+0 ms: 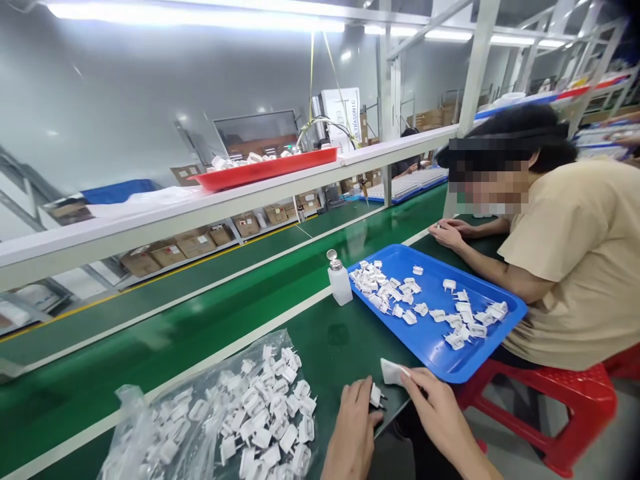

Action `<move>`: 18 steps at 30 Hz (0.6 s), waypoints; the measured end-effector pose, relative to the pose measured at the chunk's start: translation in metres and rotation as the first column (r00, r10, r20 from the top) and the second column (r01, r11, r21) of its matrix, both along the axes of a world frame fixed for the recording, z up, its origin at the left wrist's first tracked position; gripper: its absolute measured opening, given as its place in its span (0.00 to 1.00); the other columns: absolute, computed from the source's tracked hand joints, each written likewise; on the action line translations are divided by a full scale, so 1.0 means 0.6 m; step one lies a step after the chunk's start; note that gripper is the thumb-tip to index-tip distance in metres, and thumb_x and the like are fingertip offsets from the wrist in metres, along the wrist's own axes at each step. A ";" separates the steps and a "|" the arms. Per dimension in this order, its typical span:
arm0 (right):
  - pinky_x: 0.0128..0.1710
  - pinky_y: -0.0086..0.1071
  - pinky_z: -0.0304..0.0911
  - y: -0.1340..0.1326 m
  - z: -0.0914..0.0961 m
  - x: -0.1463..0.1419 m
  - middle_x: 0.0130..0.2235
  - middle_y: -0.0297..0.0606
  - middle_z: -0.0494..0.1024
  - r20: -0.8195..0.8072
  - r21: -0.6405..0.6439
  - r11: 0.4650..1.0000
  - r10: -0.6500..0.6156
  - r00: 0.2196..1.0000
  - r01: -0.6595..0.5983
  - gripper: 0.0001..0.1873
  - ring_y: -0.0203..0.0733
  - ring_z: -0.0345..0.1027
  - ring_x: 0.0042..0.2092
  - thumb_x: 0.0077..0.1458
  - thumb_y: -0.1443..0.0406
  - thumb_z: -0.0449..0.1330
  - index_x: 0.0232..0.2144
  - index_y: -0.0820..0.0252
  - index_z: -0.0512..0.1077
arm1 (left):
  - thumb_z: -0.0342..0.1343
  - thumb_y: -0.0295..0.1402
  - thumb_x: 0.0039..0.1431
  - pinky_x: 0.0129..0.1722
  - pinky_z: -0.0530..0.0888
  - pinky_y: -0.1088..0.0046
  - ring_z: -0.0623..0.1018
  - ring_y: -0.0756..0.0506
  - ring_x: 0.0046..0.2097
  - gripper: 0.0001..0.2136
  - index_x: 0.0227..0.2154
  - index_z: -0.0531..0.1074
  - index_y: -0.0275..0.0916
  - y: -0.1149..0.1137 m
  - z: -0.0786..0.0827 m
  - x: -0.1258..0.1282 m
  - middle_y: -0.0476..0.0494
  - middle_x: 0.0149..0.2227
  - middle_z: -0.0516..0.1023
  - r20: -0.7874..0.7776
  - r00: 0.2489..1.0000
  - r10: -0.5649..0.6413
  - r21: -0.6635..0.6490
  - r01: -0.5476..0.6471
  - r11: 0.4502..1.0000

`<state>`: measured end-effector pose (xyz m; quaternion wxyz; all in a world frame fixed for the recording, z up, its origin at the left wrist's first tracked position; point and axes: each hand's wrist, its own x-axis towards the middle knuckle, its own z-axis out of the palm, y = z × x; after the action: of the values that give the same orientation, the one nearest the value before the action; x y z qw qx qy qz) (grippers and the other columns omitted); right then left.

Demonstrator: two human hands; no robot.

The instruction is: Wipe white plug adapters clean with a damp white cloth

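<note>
Near the table's front edge, my left hand [354, 420] has its fingers closed around a white plug adapter [376, 396] with two dark pins pointing right. Just to its right, my right hand [431, 399] pinches a folded white cloth [392, 371] between thumb and fingers, its free end pointing left. To the left of my hands, a heap of similar white plug adapters [270, 410] spills from a clear plastic bag [131, 427]. More adapters [463, 320] lie scattered in the blue tray [435, 363] beyond my right hand.
A white pump bottle [341, 285] stands at the tray's left corner. On the right, a co-worker in a beige shirt [575, 267] sits with both hands over the table, by a red stool [565, 407]. A red tray [270, 168] rests on the raised shelf [165, 212] across the green conveyor [165, 340].
</note>
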<state>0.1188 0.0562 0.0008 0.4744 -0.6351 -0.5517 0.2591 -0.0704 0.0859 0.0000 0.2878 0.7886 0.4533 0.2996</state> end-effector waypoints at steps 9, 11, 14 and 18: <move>0.42 0.37 0.67 -0.044 -0.015 0.009 0.38 0.41 0.85 -0.233 -0.134 0.985 -0.135 0.963 0.106 0.29 0.56 0.77 0.44 0.60 0.44 0.58 0.46 0.59 0.84 | 0.45 0.15 0.58 0.63 0.70 0.60 0.71 0.42 0.65 0.36 0.67 0.65 0.51 0.025 0.044 -0.011 0.43 0.66 0.71 0.055 0.986 -0.159 -0.115 0.164 0.980; 0.34 0.35 0.63 -0.047 -0.018 0.006 0.31 0.37 0.82 -0.278 -0.164 0.978 -0.168 0.946 0.126 0.30 0.51 0.73 0.36 0.58 0.43 0.59 0.44 0.61 0.84 | 0.47 0.15 0.56 0.66 0.66 0.54 0.74 0.41 0.61 0.33 0.60 0.73 0.50 0.037 0.046 -0.008 0.45 0.60 0.78 0.054 0.979 -0.196 -0.100 0.201 0.975; 0.30 0.33 0.57 -0.048 -0.025 0.001 0.26 0.35 0.78 -0.394 -0.202 0.966 -0.230 0.890 0.160 0.31 0.46 0.67 0.31 0.56 0.42 0.61 0.42 0.64 0.84 | 0.52 0.17 0.53 0.60 0.72 0.52 0.79 0.38 0.53 0.25 0.49 0.80 0.46 0.045 0.045 -0.001 0.43 0.49 0.84 0.064 0.985 -0.161 -0.096 0.166 0.981; 0.34 0.33 0.63 -0.049 -0.018 -0.017 0.30 0.36 0.81 -0.619 -0.194 0.969 -0.244 0.747 0.155 0.29 0.46 0.69 0.34 0.51 0.43 0.66 0.39 0.63 0.84 | 0.58 0.24 0.55 0.45 0.81 0.61 0.83 0.39 0.45 0.16 0.47 0.80 0.40 0.030 0.038 0.008 0.38 0.46 0.84 0.130 0.990 -0.058 -0.148 0.077 0.986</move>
<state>0.1088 0.0267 -0.0099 0.6158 -0.5942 -0.2686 0.4423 -0.0655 0.1037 0.0228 0.3854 0.7587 0.4291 0.3030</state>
